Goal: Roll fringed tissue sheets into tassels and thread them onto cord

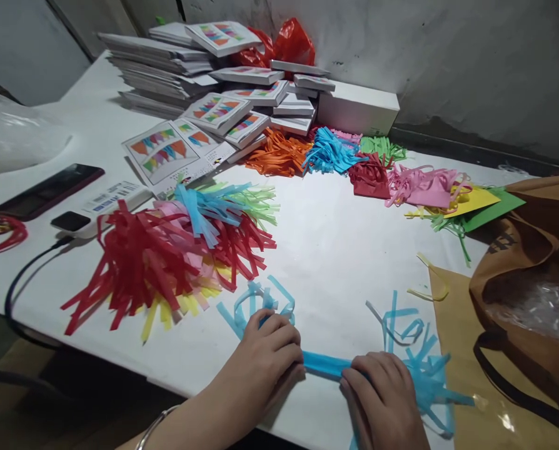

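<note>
A blue tissue paper tassel (325,362) lies across the front of the white table, its middle rolled into a narrow band and its fringed strips spread at both ends. My left hand (272,350) grips the band near its left end, fingers curled over it. Around the band's right part, my right hand (382,390) has its fingers closed. Blue fringe (427,375) fans out beyond my right hand. Left of my hands is a pile of red tassels (152,256), mixed with pink, yellow, green and blue ones. My palms and the paper under them are hidden.
Orange fringe (279,153) and other coloured bundles line the back. Printed boxes (223,112) are stacked behind them, beside a white box (359,109). A phone (49,190) and a cabled white device (101,209) lie left. A brown bag (518,250) stands right.
</note>
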Tool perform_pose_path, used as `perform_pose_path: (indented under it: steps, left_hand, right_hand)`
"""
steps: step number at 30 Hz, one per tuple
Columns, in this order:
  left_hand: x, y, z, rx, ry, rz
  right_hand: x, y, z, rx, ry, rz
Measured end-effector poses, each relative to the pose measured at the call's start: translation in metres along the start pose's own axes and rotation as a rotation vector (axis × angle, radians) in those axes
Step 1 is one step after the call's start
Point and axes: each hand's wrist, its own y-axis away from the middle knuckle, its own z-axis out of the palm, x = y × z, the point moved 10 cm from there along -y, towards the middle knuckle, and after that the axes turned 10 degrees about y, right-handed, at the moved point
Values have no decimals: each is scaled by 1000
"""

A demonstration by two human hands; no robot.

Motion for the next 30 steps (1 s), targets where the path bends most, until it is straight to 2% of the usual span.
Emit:
perform_pose_path:
  steps: [3, 7, 10, 13, 16, 19, 22, 24, 27, 30]
  left_hand:
    - [1, -3, 3, -9, -91, -64]
    - [2, -12, 7, -83, -286, -190]
    - [0, -16, 8, -98, -325, -222]
    - [-1, -16, 6, -35, -266, -178]
    - [5, -13, 1, 38, -186, -56]
    - [14, -11, -3, 55, -146, 59]
    - [19, -9, 0, 18, -148, 127]
    - [21, -8, 3, 4, -149, 165]
    - [21, -9, 4, 10, -113, 163]
    - [12, -10, 3, -2, -41, 62]
  right_hand:
    - [6, -2, 1, 3, 79, 95]
    - [11, -9, 4, -41, 261, 220]
    - [10, -13, -1, -14, 329, 235]
    - [-6, -18, -6, 64, 206, 107]
    - [-23, -21, 4, 39, 40, -27]
    - [-22, -21, 9, 72, 13, 17]
    - [-17, -22, 10, 111, -64, 82]
    - [-20, -24, 12, 92, -85, 65]
    - [-28, -26, 14, 56, -63, 3]
    - [-27, -22, 13, 23, -44, -30]
